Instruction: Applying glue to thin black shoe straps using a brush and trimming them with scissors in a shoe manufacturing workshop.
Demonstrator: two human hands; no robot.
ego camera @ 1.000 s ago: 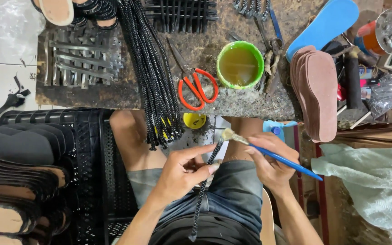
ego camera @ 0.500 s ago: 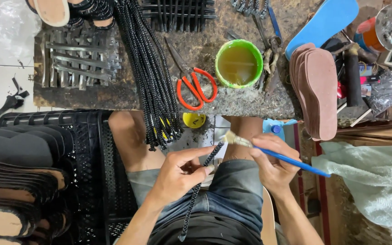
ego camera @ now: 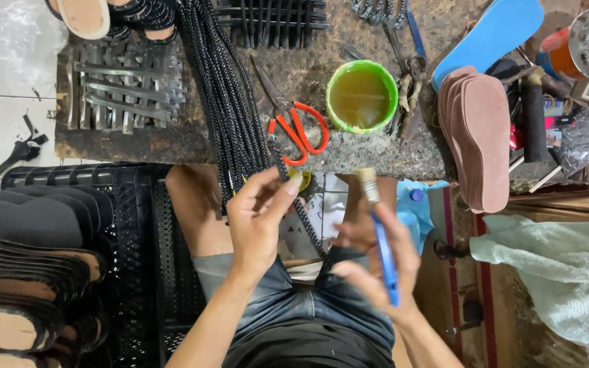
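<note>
My left hand [ego camera: 259,218] pinches the upper end of a black braided strap [ego camera: 301,208] that runs down toward my lap. My right hand [ego camera: 376,262] grips a blue-handled brush [ego camera: 382,238], its bristle tip pointing up toward the table, a little to the right of the strap. On the worktable beyond my hands stand a green cup of yellowish glue [ego camera: 362,96] and orange-handled scissors [ego camera: 296,129]. A thick bundle of black braided straps [ego camera: 223,95] hangs over the table's front edge just above my left hand.
Brown shoe soles [ego camera: 480,140] lean at the table's right, with a blue sole [ego camera: 489,37] behind them. A black plastic crate [ego camera: 127,252] and stacked dark soles [ego camera: 25,272] fill the left. Metal pieces [ego camera: 121,85] lie at the table's left. A pale green cloth [ego camera: 553,272] lies at right.
My left hand has lifted the strap's end higher toward the table edge. The brush has swung from lying sideways against the strap to pointing upward, apart from it.
</note>
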